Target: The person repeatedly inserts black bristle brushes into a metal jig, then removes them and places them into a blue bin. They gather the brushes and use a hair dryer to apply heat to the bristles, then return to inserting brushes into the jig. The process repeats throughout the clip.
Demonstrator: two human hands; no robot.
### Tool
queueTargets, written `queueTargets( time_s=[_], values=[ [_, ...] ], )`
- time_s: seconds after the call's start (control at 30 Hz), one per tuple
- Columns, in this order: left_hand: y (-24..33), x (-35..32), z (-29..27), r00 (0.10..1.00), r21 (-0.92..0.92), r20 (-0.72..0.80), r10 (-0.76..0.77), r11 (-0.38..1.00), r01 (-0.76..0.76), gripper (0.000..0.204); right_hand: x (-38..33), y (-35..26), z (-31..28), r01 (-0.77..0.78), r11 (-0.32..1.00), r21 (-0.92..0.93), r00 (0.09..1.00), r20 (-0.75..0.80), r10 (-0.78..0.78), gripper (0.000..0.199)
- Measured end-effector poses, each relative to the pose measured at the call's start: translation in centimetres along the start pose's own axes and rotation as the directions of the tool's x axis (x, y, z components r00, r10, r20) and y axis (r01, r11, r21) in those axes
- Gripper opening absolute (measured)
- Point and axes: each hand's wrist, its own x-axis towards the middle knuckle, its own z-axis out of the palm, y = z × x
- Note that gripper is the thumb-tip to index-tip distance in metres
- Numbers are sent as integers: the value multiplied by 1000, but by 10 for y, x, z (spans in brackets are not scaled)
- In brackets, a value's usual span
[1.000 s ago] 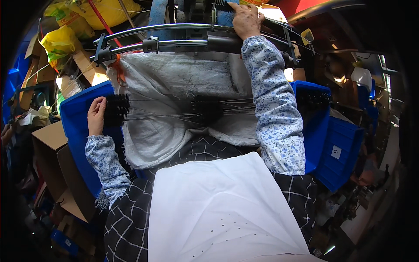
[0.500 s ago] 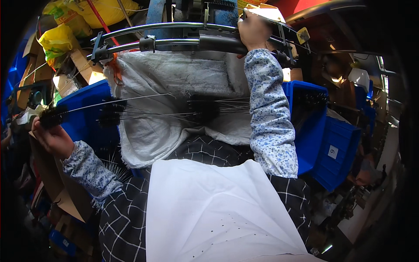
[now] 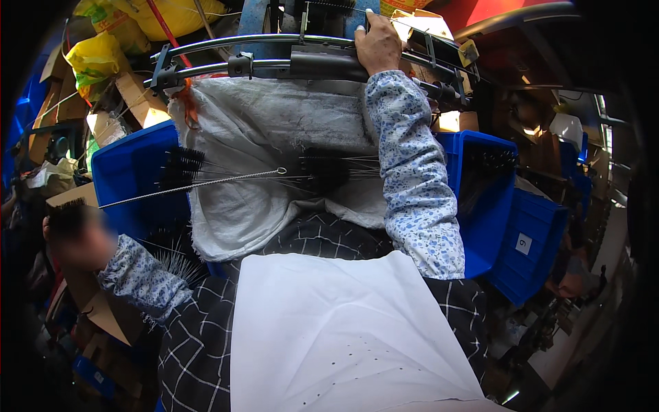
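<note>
Lower than 0.5 s ago, the left hand [image 3: 86, 240] holds 1 black-bristled brush [image 3: 67, 211] with a twisted silver wire stem [image 3: 206, 183] out at left.

On my remote feed, its blurred fingers look closed round the bristle head; the stem's ring end hangs over a crumpled white woven sheet [image 3: 233, 226], near loose black brushes [image 3: 326, 172]. Further left than before, the right hand [image 3: 379, 47] reaches over long silver steel rails [image 3: 271, 64] on a blue metal machine [image 3: 251, 20], fingers half curled beside a thin bristled wire [image 3: 334, 5]; I cannot tell whether it grips. I judge the step as moving 1 brush aside; next calls for keeping its stem clear.
</note>
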Motion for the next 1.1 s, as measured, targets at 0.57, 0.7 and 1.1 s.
queueTargets(
  time_s=[0.57, 0.7, 1.1],
  values=[
    [-25, -23, 51, 956, -427, 244, -162, 868, 256, 29, -3, -44, 3, -22, 997, -73, 997, 66, 27, 37],
    [-32, -28, 61, 994, 278, 29, 105, 954, -109, 27, -2, 0, -9, -38, 993, -113, 997, 58, 45, 39],
    [-50, -57, 140, 951, -35, 219, -219, 972, 232, 16, 48, 79, -29, 58, 868, -493, 945, 307, 111, 31]
  ],
)
